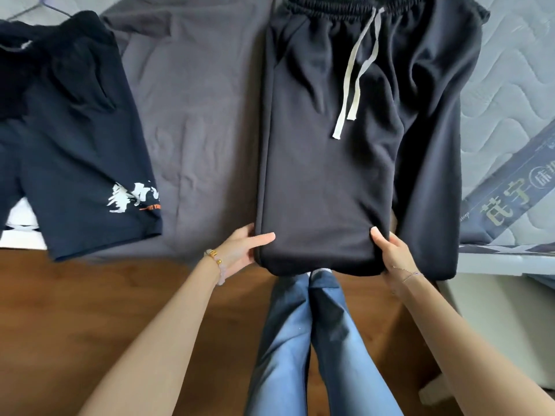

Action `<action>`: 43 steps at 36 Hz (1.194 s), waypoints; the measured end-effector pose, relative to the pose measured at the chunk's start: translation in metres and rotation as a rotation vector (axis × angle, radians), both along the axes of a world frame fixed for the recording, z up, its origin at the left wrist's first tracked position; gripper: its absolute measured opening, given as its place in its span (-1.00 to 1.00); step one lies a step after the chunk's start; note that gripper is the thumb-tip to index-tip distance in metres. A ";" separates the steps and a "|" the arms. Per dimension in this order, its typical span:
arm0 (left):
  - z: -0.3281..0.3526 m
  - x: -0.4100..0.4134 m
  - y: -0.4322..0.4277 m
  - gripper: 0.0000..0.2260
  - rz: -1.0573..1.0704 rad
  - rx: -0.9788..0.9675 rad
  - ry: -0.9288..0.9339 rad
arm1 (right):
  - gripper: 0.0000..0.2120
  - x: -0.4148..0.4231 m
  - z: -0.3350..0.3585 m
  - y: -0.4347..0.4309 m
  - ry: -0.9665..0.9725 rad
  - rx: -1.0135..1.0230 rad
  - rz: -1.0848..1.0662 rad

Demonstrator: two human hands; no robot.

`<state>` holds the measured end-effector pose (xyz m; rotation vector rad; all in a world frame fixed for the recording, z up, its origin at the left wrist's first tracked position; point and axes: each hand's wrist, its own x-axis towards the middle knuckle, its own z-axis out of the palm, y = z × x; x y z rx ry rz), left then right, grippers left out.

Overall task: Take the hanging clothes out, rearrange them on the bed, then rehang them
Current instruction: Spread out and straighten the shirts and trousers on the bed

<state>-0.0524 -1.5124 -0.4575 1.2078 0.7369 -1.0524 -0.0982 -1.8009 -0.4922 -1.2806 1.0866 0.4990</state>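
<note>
1. Black drawstring sweatpants on bed's mattress, folded end overhanging near edge.
2. Left hand, right hand gripping that fold's corners, thumbs on top.
3. Navy printed shorts, grey T-shirt alongside.

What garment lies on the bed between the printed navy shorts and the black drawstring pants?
In the head view, a grey T-shirt lies flat between the navy shorts and the black drawstring pants, its edges tucked under both.

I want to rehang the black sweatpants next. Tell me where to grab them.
Take the black sweatpants by the elastic waistband, coming from the far end: it is bunched and thick. The left hand and right hand grip only the folded bottom edge.
</note>
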 end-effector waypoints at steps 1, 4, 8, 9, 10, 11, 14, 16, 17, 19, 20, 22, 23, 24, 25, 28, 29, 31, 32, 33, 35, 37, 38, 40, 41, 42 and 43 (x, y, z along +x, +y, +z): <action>-0.001 -0.005 0.003 -0.56 -0.099 0.057 0.026 | -0.62 -0.002 -0.001 0.000 0.017 -0.010 -0.003; -0.001 -0.020 0.010 -0.64 -0.416 0.204 -0.003 | -0.68 -0.008 -0.004 -0.001 0.034 -0.010 0.001; 0.016 -0.027 0.014 -0.70 -0.400 0.272 -0.172 | -0.51 -0.012 0.015 0.008 0.004 0.113 0.113; 0.023 -0.027 0.016 -0.73 -0.355 0.276 -0.239 | -0.41 -0.013 0.020 0.010 -0.008 0.129 0.215; 0.028 -0.027 0.018 -0.74 -0.313 0.287 -0.309 | -0.37 -0.013 0.024 0.013 -0.027 0.132 0.318; 0.034 -0.027 0.020 -0.75 -0.273 0.298 -0.376 | -0.41 -0.013 0.031 0.017 -0.048 0.129 0.390; 0.043 -0.028 0.033 -0.74 -0.173 0.294 -0.442 | -0.53 -0.011 0.044 0.025 -0.108 0.097 0.405; 0.043 -0.029 0.044 -0.72 -0.122 0.294 -0.404 | -0.50 -0.012 0.047 0.030 -0.136 0.081 0.356; 0.041 -0.030 0.050 -0.79 -0.125 0.324 -0.389 | -0.52 -0.013 0.047 0.032 -0.147 0.082 0.335; 0.031 -0.034 0.060 -0.69 -0.152 0.433 -0.380 | -0.68 -0.016 0.042 0.038 -0.134 0.054 0.307; 0.022 -0.037 0.067 -0.65 -0.140 0.517 -0.359 | -0.78 -0.019 0.036 0.042 -0.108 0.013 0.318; 0.005 -0.040 0.080 -0.66 -0.079 0.717 -0.329 | -0.83 -0.028 0.020 0.047 -0.034 -0.082 0.416; -0.001 -0.041 0.086 -0.66 -0.056 0.832 -0.337 | -0.82 -0.036 0.006 0.047 0.004 -0.122 0.484; -0.007 -0.042 0.091 -0.67 -0.052 0.942 -0.345 | -0.80 -0.045 -0.009 0.043 0.045 -0.146 0.538; -0.009 -0.041 0.092 -0.68 -0.068 1.012 -0.344 | -0.82 -0.057 -0.029 0.037 0.071 -0.161 0.561; -0.006 -0.038 0.078 -0.86 -0.167 1.042 -0.387 | -0.89 -0.059 -0.015 0.025 0.110 -0.324 0.501; -0.003 -0.037 0.066 -0.90 -0.220 1.020 -0.406 | -0.89 -0.053 0.001 0.022 0.091 -0.379 0.461; 0.001 -0.036 0.036 -0.94 -0.324 0.955 -0.459 | -0.84 -0.049 0.021 0.000 0.061 -0.445 0.393; 0.001 -0.037 0.018 -0.95 -0.367 0.913 -0.493 | -0.84 -0.048 0.027 -0.014 0.045 -0.471 0.368; 0.003 -0.039 -0.002 -0.95 -0.405 0.866 -0.527 | -0.85 -0.047 0.029 -0.030 0.023 -0.492 0.357; 0.004 -0.043 -0.046 -0.93 -0.483 0.776 -0.588 | -0.86 -0.045 0.029 -0.062 0.007 -0.542 0.343; 0.001 -0.047 -0.092 -0.93 -0.527 0.707 -0.631 | -0.84 -0.042 0.029 -0.091 0.018 -0.595 0.335; -0.003 -0.049 -0.115 -0.91 -0.528 0.676 -0.640 | -0.81 -0.039 0.028 -0.103 0.026 -0.603 0.322; -0.010 -0.051 -0.159 -0.84 -0.532 0.612 -0.646 | -0.77 -0.030 0.028 -0.122 0.033 -0.589 0.302; -0.015 -0.052 -0.180 -0.80 -0.541 0.578 -0.643 | -0.76 -0.026 0.026 -0.130 0.027 -0.578 0.310; -0.018 -0.053 -0.200 -0.76 -0.546 0.548 -0.629 | -0.75 -0.023 0.025 -0.136 0.015 -0.566 0.323; -0.021 -0.054 -0.218 -0.74 -0.550 0.530 -0.606 | -0.74 -0.020 0.025 -0.140 0.001 -0.552 0.342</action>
